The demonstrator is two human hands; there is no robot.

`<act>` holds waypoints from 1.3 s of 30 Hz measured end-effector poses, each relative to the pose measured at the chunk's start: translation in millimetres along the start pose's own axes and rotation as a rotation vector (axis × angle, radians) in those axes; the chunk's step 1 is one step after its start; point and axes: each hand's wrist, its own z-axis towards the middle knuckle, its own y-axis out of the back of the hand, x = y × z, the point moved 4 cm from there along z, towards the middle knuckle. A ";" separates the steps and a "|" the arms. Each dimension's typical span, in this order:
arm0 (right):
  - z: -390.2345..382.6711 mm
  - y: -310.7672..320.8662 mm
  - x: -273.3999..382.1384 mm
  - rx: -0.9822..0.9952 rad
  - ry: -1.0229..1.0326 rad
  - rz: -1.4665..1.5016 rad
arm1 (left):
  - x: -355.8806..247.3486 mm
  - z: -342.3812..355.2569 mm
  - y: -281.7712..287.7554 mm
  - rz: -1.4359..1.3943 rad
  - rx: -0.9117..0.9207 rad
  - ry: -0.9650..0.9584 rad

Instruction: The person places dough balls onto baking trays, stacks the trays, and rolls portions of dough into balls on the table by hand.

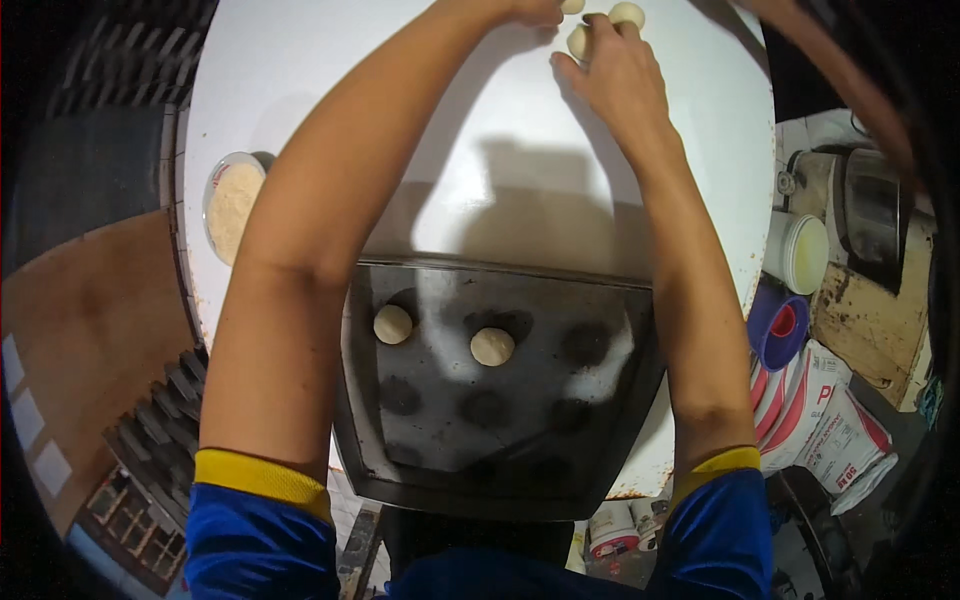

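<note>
At the far edge of the view, my right hand [628, 85] has its thumb and fingers closed around a pale round dough ball [578, 42]. A second dough ball [627, 15] lies just beyond its fingers. My left hand [538, 12], partly cut off by the upper edge, is curled with its fingertips against another dough ball [572, 5]. Nearer to me, a dark, worn baking tray [540, 455] rests at the table's front edge, between my forearms. Two dough balls, one at the left [393, 324] and one near the middle [492, 346], sit on it.
The white round table [320, 60] carries a bowl of pale crumbly powder [235, 205] beside my left arm. Another person's arm [835, 75] reaches in at the upper right. Right of the table stand a white bucket [805, 253], a purple tub [775, 325] and red-and-white sacks [825, 415].
</note>
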 end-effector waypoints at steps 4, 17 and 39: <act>13.0 10.7 -11.6 0.039 -0.102 0.088 | -15.6 29.4 -5.3 0.243 0.187 -0.001; -283.7 104.8 43.9 0.591 -0.114 0.919 | -145.2 -338.9 75.4 -0.432 0.199 0.130; -302.3 61.8 109.3 1.350 -0.102 1.033 | -181.6 -464.7 62.7 -0.373 0.245 0.357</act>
